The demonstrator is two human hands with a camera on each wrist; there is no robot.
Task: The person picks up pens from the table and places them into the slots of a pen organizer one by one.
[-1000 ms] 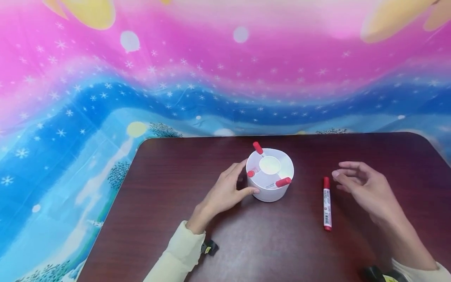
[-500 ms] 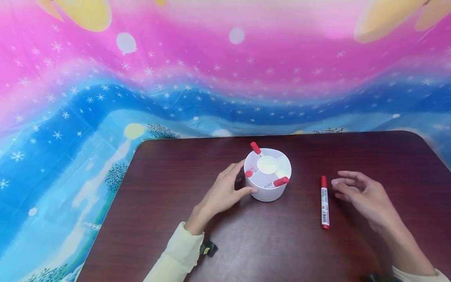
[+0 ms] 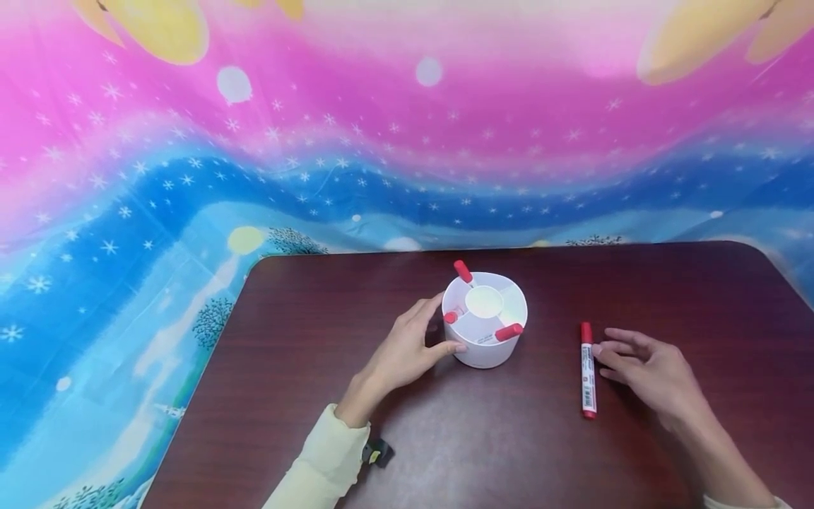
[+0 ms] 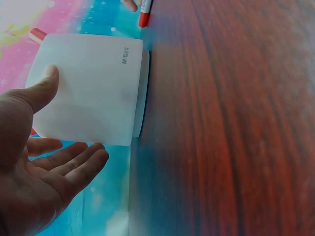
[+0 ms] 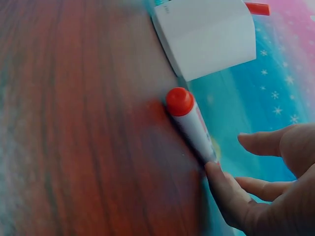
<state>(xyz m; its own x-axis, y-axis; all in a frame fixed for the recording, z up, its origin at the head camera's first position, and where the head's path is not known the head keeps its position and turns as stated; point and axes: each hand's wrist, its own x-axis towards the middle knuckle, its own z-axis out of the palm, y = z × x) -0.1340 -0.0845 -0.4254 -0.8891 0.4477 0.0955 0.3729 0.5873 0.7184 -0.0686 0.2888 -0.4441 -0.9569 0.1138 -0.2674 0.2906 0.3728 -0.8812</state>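
A white round pen holder (image 3: 486, 355) with a divided top stands upright on the table, three red-capped markers leaning in it. My left hand (image 3: 403, 350) holds its left side, thumb on the front wall (image 4: 93, 98) and the other fingers along the side. To the right, a red-and-white marker (image 3: 588, 375) lies on the table, its cap end pointing away from me. Beside it is my right hand (image 3: 655, 371), fingers spread and slightly bent. In the right wrist view a fingertip (image 5: 212, 169) is right at the marker's barrel, while the thumb stands apart from it.
The dark wood-grain table (image 3: 305, 311) has rounded far corners. Behind it hangs a pink and blue cloth (image 3: 356, 141) with snowflakes. A small black device (image 3: 378, 452) sits at the left sleeve's cuff (image 3: 340, 435).
My right hand has come down and closer to the loose marker, its fingertips now beside the barrel. The left hand stays on the pen holder. The head view has shifted slightly.
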